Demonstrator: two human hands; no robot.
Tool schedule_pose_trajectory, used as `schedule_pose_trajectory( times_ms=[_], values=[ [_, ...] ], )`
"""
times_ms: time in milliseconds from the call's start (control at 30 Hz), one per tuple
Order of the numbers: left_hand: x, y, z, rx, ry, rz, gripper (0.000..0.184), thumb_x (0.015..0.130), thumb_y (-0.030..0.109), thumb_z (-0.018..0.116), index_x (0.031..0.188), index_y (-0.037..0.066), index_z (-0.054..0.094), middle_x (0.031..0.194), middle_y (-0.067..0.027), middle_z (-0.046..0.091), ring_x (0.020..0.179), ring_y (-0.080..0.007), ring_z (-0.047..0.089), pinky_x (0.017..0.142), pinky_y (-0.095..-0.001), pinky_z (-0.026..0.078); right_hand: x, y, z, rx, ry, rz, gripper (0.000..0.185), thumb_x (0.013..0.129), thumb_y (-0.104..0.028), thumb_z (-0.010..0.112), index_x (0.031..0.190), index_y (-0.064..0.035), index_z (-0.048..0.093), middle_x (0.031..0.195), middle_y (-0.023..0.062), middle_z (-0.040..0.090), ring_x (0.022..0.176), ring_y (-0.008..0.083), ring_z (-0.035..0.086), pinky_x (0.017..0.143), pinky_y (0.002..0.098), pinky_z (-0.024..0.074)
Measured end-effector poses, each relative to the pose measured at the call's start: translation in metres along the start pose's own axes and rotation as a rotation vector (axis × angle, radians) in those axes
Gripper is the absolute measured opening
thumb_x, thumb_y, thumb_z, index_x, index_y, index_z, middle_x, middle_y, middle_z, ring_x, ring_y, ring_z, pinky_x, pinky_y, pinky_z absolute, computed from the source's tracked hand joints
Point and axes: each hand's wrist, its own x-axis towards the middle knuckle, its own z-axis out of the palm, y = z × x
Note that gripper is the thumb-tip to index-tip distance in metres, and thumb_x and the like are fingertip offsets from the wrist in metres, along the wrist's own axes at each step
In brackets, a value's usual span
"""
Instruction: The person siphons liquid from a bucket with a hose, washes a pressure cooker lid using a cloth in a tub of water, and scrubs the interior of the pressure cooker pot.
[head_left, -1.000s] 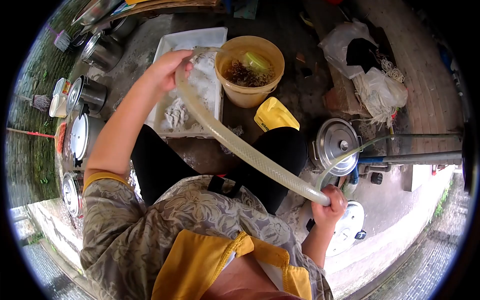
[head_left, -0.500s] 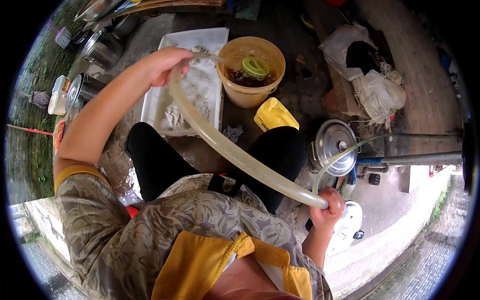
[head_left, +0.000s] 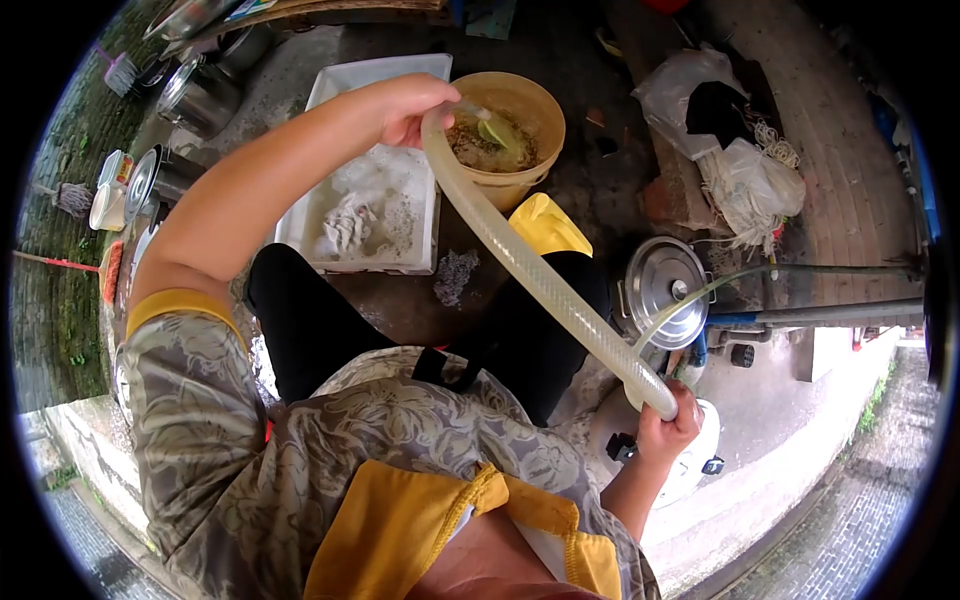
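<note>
A thick, translucent hose (head_left: 545, 285) slants across my lap in the head view. Near its far end, my left hand (head_left: 415, 108) grips it over the left side of a beige bucket (head_left: 553, 112). My right hand (head_left: 670, 420) is closed around the hose at the lower right. Cloudy brown water stirs in the bucket around a light green item (head_left: 492, 132), partly covered by splash. To the bucket's left is a white tray (head_left: 432, 225) with sudsy water and a pale, crumpled cloth (head_left: 350, 220).
A yellow plastic scoop-like container (head_left: 548, 225) lies by my right knee. Farther right are a lidded metal pot (head_left: 668, 290) and white plastic bags (head_left: 755, 185). Grey scrubbing mesh (head_left: 456, 277) rests on the floor before the tray. Metal pots (head_left: 200, 97) stand at the upper left.
My left hand has moved right with the hose end, from above the tray to the bucket. The bucket water now splashes over the green item. My right hand has shifted slightly right and down.
</note>
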Motion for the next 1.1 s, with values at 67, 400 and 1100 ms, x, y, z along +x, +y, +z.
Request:
schedule_pose_trajectory(
  times_ms=[67,400,1100],
  values=[
    [0.012,0.002,0.000,0.003,0.017,0.028,0.012,0.088,0.023,0.046,0.092,0.013,0.048,0.064,0.0037,0.052,0.054,-0.0080,0.052,0.049,-0.0263,0.050,0.001,0.000,-0.001,-0.005,0.000,0.007,0.016,0.059,-0.007,0.065,0.063,-0.0016,0.050,0.059,0.0096,0.050,0.051,0.0234,0.049,0.050,0.0289,0.0395],
    [0.010,0.016,0.005,-0.062,0.185,0.121,0.017,0.087,0.026,0.051,0.090,0.010,0.053,0.062,-0.0019,0.050,0.051,-0.0126,0.044,0.046,-0.0267,0.039,0.005,0.004,0.007,-0.016,-0.016,0.022,0.017,0.057,-0.005,0.064,0.061,-0.0032,0.047,0.055,0.0085,0.046,0.047,0.0231,0.046,0.045,0.0295,0.0352],
    [-0.043,-0.029,-0.044,-0.146,0.287,0.099,0.017,0.091,0.029,0.046,0.093,0.012,0.050,0.059,0.0023,0.048,0.048,-0.0091,0.041,0.042,-0.0257,0.034,0.005,0.002,0.011,0.019,-0.128,-0.026,0.015,0.064,-0.007,0.065,0.065,-0.0024,0.051,0.059,0.0084,0.051,0.053,0.0218,0.051,0.052,0.0288,0.0405]
  ],
)
